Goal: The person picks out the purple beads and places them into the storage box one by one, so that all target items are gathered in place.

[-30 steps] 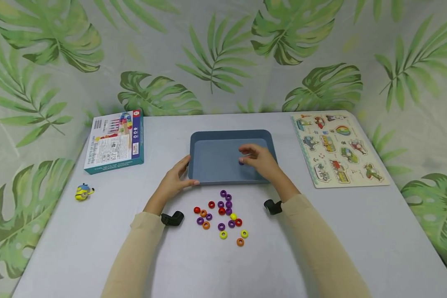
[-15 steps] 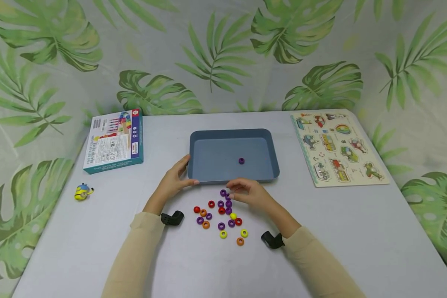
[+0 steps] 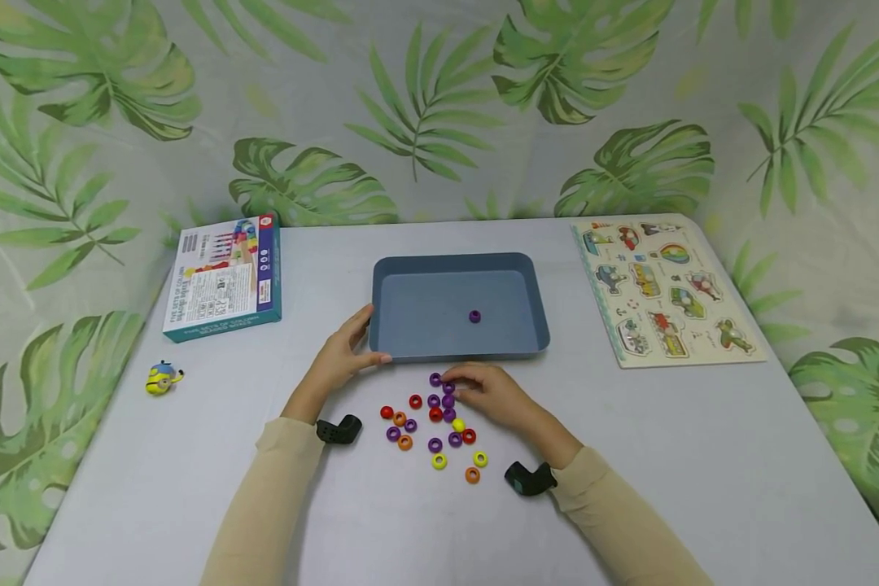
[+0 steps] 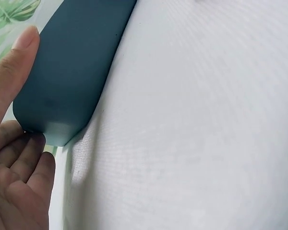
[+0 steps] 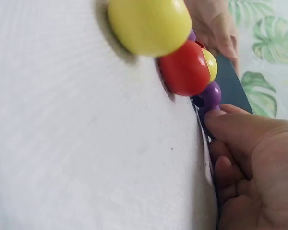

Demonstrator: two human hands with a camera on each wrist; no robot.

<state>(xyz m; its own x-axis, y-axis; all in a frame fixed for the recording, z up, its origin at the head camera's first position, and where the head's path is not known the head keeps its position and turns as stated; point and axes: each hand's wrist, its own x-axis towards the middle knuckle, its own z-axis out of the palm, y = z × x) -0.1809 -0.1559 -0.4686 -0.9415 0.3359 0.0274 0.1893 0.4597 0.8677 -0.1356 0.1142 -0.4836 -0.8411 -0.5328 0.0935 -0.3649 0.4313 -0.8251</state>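
My left hand (image 3: 338,356) grips the near-left corner of a blue-grey tray (image 3: 425,356), thumb on the front wall and fingers round the left side. In the left wrist view, the thumb lies against the tray's wall (image 4: 69,67) and the fingers curl by its corner. At the bead cluster, my right hand (image 3: 496,396) pinches a purple bead (image 3: 449,388) between thumb and fingers; in the right wrist view the fingertips partly hide it. Another purple bead (image 3: 435,379) lies just beside those fingertips. One purple bead (image 3: 474,317) sits inside the tray.
Several loose beads lie nearby, including a red bead (image 3: 415,401), an orange bead (image 3: 472,475) and a yellow bead (image 3: 439,461). A bead-toy box (image 3: 223,277) and a small yellow-blue figure (image 3: 162,378) are at left. A picture puzzle board (image 3: 662,293) lies at right.
My right hand let go of a purple bead in the tray, then came back towards me to the loose beads. A purple bead there shifted slightly left. The left hand stayed on the tray.
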